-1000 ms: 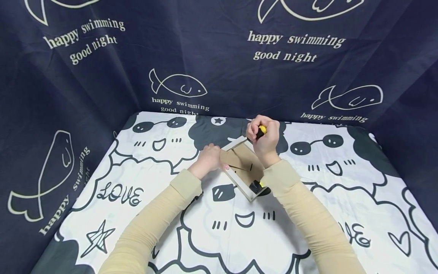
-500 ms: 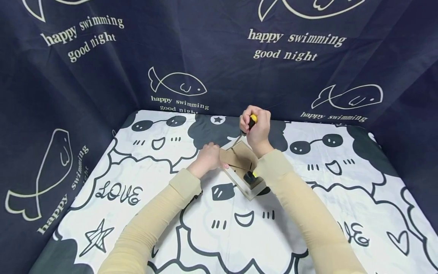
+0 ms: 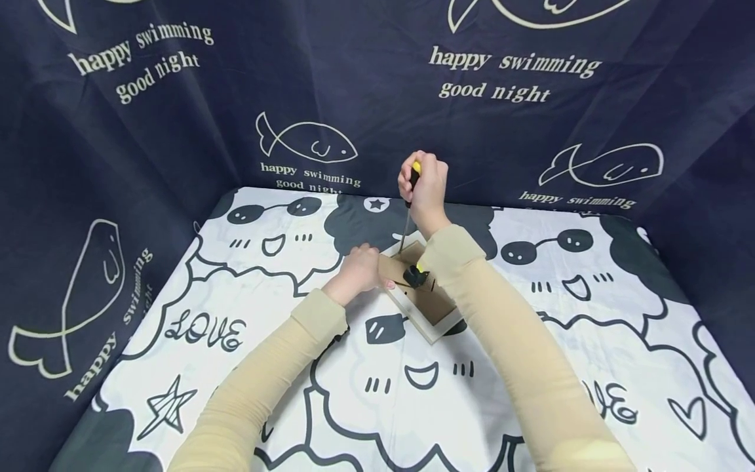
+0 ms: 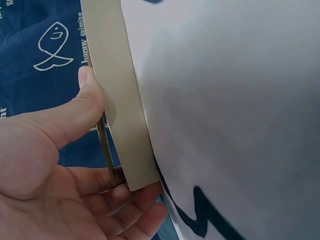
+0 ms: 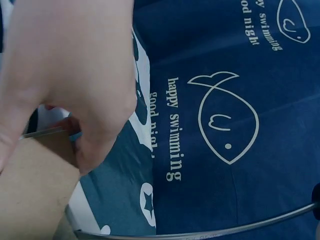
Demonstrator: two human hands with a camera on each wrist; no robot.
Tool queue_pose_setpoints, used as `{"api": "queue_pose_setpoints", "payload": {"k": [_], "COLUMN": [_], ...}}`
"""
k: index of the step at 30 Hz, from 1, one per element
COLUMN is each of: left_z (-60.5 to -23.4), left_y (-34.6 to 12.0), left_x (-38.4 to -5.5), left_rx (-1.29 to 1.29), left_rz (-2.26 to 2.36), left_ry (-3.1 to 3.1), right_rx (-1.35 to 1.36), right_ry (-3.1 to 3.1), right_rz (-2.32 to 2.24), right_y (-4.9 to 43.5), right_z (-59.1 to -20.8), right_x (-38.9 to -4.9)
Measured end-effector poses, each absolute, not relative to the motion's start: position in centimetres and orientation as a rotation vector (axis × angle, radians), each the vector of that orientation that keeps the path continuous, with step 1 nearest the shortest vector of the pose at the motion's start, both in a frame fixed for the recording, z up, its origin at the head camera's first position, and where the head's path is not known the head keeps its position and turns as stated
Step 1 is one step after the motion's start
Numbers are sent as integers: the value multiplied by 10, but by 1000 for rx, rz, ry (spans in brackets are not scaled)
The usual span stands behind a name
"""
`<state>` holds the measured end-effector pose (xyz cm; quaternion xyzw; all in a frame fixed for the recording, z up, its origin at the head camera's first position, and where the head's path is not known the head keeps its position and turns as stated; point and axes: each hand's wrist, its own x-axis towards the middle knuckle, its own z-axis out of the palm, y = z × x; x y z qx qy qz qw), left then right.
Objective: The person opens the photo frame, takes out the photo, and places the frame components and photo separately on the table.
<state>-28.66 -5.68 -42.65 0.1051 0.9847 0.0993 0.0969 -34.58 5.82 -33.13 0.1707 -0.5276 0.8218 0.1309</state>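
Observation:
My left hand (image 3: 358, 267) grips the left corner of a shallow pale-edged frame (image 3: 415, 319) that lies on the cloth. In the left wrist view, the thumb lies on one side of the frame's edge (image 4: 122, 105) and the fingers curl underneath. A brown cardboard flap (image 3: 392, 269) angles out over the brown backing (image 3: 435, 307). My right hand (image 3: 427, 189) wraps round the yellow-and-black handle of a screwdriver (image 3: 405, 229). Its metal shaft stands steeply, the tip at the frame's far inner edge. In the right wrist view the shaft (image 5: 200, 234) crosses the bottom.
A white cloth (image 3: 277, 367) with black cartoon drawings covers the table. Dark blue curtains (image 3: 377, 85) with fish prints surround its back and sides. A black device (image 3: 415, 276) sits at my right wrist, over the frame in the head view.
My right hand has risen and shifted left, swinging the screwdriver handle up so that the shaft stands steeper at the frame. The left hand and frame have barely moved.

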Motion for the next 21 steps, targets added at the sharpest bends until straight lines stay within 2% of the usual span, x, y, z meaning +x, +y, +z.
{"api": "queue_pose_setpoints", "payload": {"k": [11, 21], "left_z": [-427, -429], "left_y": [-57, -56], "left_x": [-287, -287], "left_rx": [318, 300], "left_rz": [282, 289], "left_ry": [2929, 2933], "right_rx": [408, 354], "right_ry": [-1672, -1586], "right_rz": [2355, 2407], "right_y": [47, 55], "right_z": [-325, -326], "right_x": [-364, -363]}}
